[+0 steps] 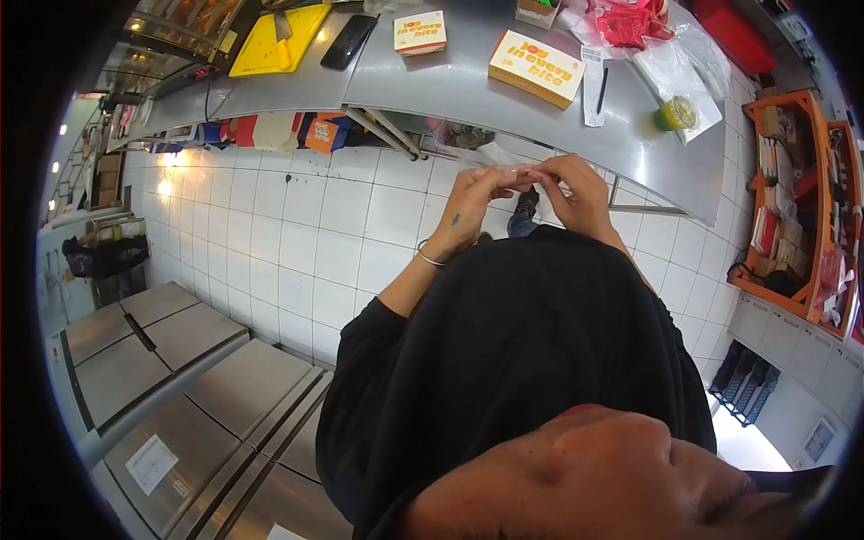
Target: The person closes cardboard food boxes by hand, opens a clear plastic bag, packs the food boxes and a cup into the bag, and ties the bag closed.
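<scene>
My left hand and my right hand meet in front of my chest, just short of the metal table's front edge. Fingers of both are closed in a pinch, with the tips nearly touching. Whatever lies between them is too small or hidden to make out. A whitish, see-through sheet shows just beyond the fingertips; I cannot tell whether they hold it. On the table ahead are a large printed box, a smaller printed box and a white paper strip with a dark stick.
The metal table also bears a yellow cutting board with a knife, a black phone, a green-filled cup and a red plastic bag. Orange shelves stand right, steel cabinets lower left. Another person is far left.
</scene>
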A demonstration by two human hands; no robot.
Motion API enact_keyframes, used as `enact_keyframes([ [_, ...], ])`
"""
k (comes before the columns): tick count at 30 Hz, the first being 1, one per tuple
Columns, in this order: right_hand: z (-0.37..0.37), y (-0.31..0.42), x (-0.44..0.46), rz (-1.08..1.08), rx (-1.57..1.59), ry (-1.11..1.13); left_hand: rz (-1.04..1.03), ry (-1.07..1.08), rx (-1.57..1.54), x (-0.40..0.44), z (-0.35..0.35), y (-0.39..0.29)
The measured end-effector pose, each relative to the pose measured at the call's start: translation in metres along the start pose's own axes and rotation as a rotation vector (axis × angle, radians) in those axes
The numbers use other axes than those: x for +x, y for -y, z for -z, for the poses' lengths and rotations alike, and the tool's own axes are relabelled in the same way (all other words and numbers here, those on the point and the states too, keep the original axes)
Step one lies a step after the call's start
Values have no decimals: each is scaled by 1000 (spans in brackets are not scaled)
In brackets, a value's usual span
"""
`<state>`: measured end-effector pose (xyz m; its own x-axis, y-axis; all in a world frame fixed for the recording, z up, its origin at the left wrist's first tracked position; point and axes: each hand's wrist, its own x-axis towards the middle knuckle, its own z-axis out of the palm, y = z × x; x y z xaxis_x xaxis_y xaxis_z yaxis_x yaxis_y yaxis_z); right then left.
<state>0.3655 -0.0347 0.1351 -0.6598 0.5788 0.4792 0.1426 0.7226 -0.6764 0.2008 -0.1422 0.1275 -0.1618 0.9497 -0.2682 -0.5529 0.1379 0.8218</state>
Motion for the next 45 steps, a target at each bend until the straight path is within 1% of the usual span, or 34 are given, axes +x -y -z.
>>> enact_keyframes([
  [4,0,2,-1,-193,159,4,-115,-23,185,-3,-5,1],
  [6,4,9,0,-317,244,62,-151,-58,268,-4,-6,2],
  [7,6,11,-1,-378,286,90,-137,-66,302,-5,-7,0],
  [10,4,11,-3,-402,292,131,-123,-87,372,-9,-12,-7],
  [12,4,13,-3,-384,293,119,-153,-96,381,-10,-13,-6],
  [18,4,18,-4,-360,272,102,-121,-147,362,-13,-13,-6],
  [24,2,20,-3,-345,275,110,-145,-138,365,-14,-8,-4],
  [27,0,21,-3,-334,276,106,-197,-152,338,-14,-9,-3],
  [33,-3,22,-1,-323,278,118,-194,-131,358,-13,-1,1],
  [40,-5,26,1,-363,352,60,-198,-137,232,-16,-2,-3],
  [45,0,24,3,-330,439,166,-188,-111,215,-19,1,-10],
])
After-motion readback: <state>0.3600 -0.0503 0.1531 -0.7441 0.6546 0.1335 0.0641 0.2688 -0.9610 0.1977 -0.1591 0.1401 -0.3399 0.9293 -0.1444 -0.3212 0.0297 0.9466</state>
